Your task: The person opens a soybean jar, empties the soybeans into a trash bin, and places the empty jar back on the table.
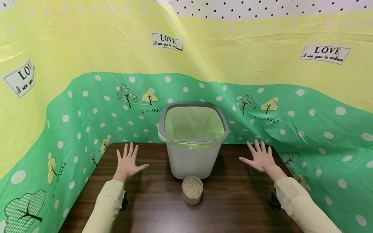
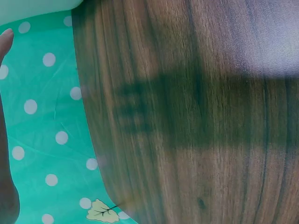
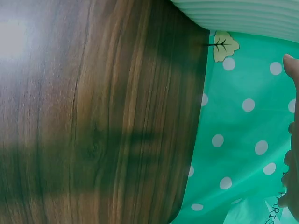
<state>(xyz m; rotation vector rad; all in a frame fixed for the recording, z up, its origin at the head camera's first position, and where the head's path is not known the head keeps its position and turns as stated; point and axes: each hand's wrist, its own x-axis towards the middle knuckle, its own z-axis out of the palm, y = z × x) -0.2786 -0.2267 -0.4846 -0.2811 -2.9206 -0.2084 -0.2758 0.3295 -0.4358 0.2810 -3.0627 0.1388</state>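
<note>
In the head view a white trash bin (image 1: 192, 161) with a grey rim stands at the back of the table, lined with a pale green bag (image 1: 193, 124). Right in front of it is a small clear round container (image 1: 192, 191) filled with thin sticks, their pale tips up, like cotton swabs. My left hand (image 1: 127, 163) is spread over the table left of the bin, holding nothing. On the bin's other side my right hand (image 1: 261, 158) is likewise spread with straight fingers and holds nothing. Each wrist view catches only part of its hand at the edge.
The dark wooden table (image 1: 154, 207) has rounded back corners. A green and yellow printed curtain (image 1: 201, 94) hangs round its back and sides. Black wrist devices (image 1: 274, 200) show beneath the sleeves. Hand shadows fall on the tabletop.
</note>
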